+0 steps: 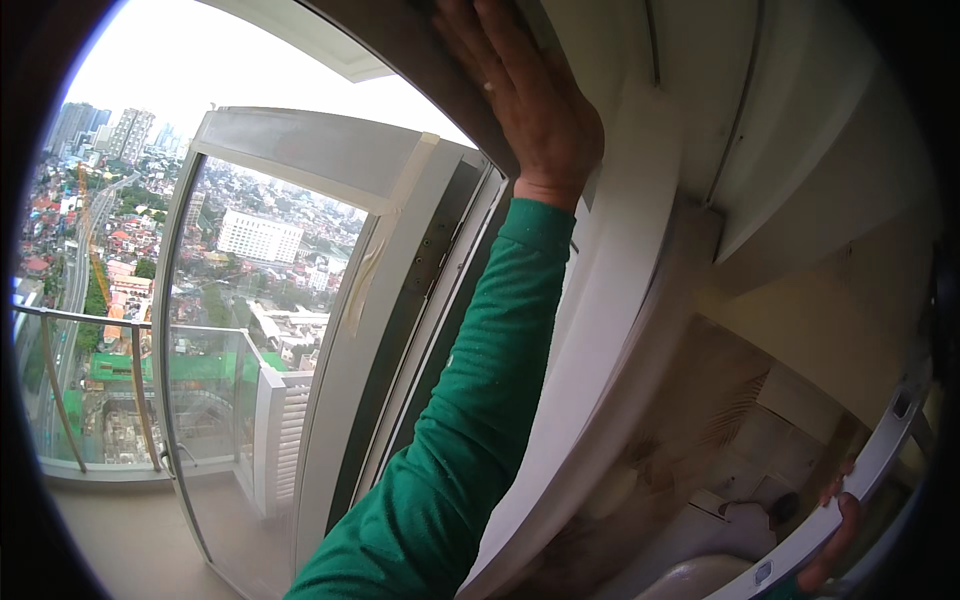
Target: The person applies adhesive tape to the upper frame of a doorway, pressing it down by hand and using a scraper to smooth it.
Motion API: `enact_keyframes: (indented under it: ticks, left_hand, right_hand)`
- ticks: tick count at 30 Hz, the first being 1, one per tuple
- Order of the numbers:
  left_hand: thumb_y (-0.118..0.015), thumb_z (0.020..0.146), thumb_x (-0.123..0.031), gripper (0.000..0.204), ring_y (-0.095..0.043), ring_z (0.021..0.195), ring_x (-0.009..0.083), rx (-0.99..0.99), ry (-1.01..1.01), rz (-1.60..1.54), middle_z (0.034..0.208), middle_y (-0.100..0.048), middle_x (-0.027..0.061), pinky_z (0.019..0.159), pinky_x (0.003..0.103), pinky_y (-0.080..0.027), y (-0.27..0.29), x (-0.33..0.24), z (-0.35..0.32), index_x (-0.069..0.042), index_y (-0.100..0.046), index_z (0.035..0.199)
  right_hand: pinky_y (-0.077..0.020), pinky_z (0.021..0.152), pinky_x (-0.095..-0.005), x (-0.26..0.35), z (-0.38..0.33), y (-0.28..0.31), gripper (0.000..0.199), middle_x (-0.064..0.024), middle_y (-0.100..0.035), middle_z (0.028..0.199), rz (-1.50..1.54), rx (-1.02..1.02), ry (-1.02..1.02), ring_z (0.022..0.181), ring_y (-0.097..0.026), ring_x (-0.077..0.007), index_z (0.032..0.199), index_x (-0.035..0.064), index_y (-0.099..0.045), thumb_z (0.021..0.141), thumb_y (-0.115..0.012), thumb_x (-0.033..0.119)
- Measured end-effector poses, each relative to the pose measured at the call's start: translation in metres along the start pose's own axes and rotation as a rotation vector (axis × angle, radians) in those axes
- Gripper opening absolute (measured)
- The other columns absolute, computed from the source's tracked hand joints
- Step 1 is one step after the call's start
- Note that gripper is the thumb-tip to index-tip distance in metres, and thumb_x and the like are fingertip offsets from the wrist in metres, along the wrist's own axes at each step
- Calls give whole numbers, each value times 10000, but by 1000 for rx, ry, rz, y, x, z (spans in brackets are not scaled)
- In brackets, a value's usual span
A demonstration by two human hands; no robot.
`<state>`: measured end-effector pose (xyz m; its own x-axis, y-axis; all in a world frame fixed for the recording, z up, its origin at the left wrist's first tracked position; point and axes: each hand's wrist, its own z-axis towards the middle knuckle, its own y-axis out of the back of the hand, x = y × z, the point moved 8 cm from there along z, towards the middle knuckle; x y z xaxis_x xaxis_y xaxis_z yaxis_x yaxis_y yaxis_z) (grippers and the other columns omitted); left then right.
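Observation:
My left hand (525,105), on a green-sleeved arm, is raised high and lies flat with fingers spread against the dark upper edge of a white door frame (600,330); a ring shows on one finger. It grips nothing. My right hand (838,535) is at the lower right, mostly hidden, with its fingers curled round the edge of a long white frame bar (880,450) that runs up to the right. An open glass door leaf (250,330) in a white frame stands to the left of my arm.
Beyond the glass door is a balcony with a glass railing (90,390) and a white louvred panel (285,440), high above a city. At the lower right, below the frame, I see a tiled room with a white rounded fixture (690,580).

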<state>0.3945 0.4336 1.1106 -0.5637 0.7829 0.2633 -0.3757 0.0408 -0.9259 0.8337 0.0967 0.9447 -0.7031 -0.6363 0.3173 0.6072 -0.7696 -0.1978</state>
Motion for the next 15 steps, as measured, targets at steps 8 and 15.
enact_keyframes:
  ticks: [8,15]
  left_hand:
    - [-376,1062,-91,571,-170,1547,461,-213,-231,54,1646,-190,304,1261,496,-199,28,-13,88,38,-215,1595]
    - [-464,878,75,868,19,1568,499,49,35,-151,1690,-14,309,1269,557,-53,4,2,-22,6,-56,1641]
  right_hand:
    - [-562,844,-420,-24,13,70,309,-191,-754,998,-336,114,175,902,-707,-286,993,-73,-773,929,-561,142]
    - [-420,798,-268,-15,5,17,442,-86,-540,1093,61,63,-153,868,-501,-149,1233,-54,-531,846,-539,161]
